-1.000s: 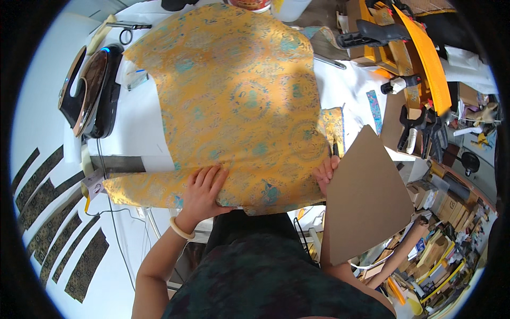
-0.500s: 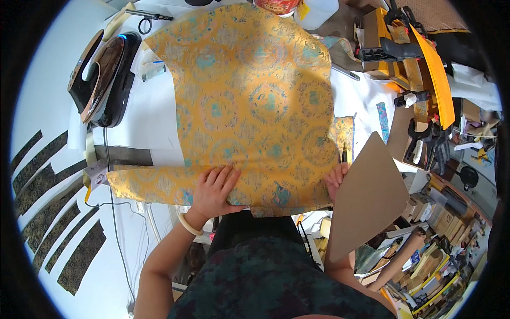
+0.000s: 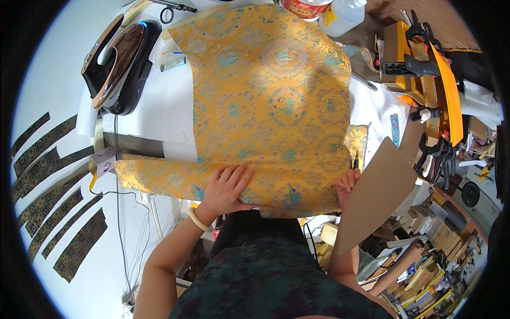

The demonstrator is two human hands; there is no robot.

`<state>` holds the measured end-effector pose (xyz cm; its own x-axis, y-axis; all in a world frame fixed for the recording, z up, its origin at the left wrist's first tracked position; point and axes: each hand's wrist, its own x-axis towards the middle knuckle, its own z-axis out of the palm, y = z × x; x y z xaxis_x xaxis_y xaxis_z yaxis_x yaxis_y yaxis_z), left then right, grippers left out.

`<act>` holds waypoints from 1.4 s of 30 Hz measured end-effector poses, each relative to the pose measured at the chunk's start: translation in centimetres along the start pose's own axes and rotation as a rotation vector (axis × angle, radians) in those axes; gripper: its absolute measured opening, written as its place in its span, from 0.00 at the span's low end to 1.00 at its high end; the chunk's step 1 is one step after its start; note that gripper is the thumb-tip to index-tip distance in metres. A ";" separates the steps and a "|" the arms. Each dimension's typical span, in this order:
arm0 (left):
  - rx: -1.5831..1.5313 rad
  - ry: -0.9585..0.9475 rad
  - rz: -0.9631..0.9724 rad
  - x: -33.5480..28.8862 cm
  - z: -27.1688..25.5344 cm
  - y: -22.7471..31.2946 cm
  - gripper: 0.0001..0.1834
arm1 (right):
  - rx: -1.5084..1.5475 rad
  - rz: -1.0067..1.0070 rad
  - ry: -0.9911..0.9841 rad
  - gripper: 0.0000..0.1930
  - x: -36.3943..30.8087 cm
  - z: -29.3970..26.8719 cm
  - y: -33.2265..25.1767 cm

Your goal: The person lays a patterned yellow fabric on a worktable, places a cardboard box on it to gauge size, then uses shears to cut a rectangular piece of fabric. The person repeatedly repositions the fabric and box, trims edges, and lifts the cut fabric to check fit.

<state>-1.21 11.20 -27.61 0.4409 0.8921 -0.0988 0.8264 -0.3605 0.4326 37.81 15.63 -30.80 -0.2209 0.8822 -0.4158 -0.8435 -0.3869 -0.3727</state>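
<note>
A large piece of yellow brocade fabric [image 3: 271, 95] with blue-green round motifs lies over the table, its near part folded into a band along the front edge. My left hand [image 3: 229, 189] rests on that band, fingers stretched flat and thumb along the near edge; a pale bangle [image 3: 199, 219] circles the wrist. At the fabric's right front corner is my right hand [image 3: 347, 184], fingers curled. A brown cardboard piece [image 3: 378, 196], held in this hand, hides part of it and the forearm. A slim dark pen-like tool [image 3: 356, 162] shows just beyond the fingertips.
At far left stands a dark iron [image 3: 125, 66] on its base, its cord running down. Dark patterned strips [image 3: 79, 250] lie at the left. Black clamps [image 3: 409, 66] and an orange sheet [image 3: 447, 95] stand at the right. Behind the fabric are a tub [image 3: 306, 7] and a plastic jug [image 3: 342, 17].
The whole view has shifted, so the table's contents sit farther right in the picture. Both hands keep nearly the same places on the fabric, and the cardboard piece stays beside my right hand.
</note>
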 end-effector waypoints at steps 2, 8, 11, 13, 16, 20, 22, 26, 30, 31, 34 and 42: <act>-0.007 0.024 0.015 0.1 0.1 -0.1 0.54 | 0.001 -0.002 0.016 0.09 0.0 -0.2 -0.1; 0.012 -0.034 -0.004 0.2 -0.2 0.0 0.53 | 0.018 -0.015 0.041 0.09 0.0 -0.3 -0.1; 0.015 -0.035 -0.009 0.1 -0.1 0.0 0.54 | 0.000 -0.024 0.062 0.09 -0.1 -0.2 0.0; 0.014 -0.039 -0.010 -0.1 0.1 0.1 0.54 | -0.012 -0.028 0.068 0.09 -0.1 -0.2 0.0; 0.018 -0.036 -0.004 -0.2 0.1 0.0 0.54 | -0.013 -0.028 0.061 0.08 -0.2 -0.6 0.1; 0.023 -0.026 0.002 -0.3 0.2 0.0 0.54 | -0.147 -0.022 0.116 0.08 -0.5 0.1 -0.1; 0.027 -0.024 0.005 -0.3 0.2 -0.1 0.54 | -0.283 -0.041 0.182 0.09 -0.6 0.8 0.1; 0.031 -0.023 0.001 -0.3 -0.1 0.2 0.54 | -0.415 -0.032 0.155 0.11 -0.7 -0.7 0.2; 0.024 -0.010 0.007 -0.5 0.2 0.0 0.57 | -0.525 0.021 0.219 0.09 0.0 1.1 0.7; 0.010 0.008 0.009 -0.4 0.4 -0.1 0.60 | -0.560 0.028 0.233 0.09 0.2 1.9 0.8; -0.030 0.020 -0.006 -0.8 0.7 -0.1 0.62 | -0.797 0.093 0.339 0.08 -0.1 1.7 0.5; -0.041 0.022 0.020 -0.9 1.1 -0.6 0.62 | -1.268 0.425 0.292 0.06 -2.4 4.8 -1.1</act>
<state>-1.70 10.35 -28.75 0.4492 0.8907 -0.0697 0.8020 -0.3677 0.4707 36.93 15.26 -25.36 -0.1041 0.6075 -0.7875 0.3206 -0.7290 -0.6048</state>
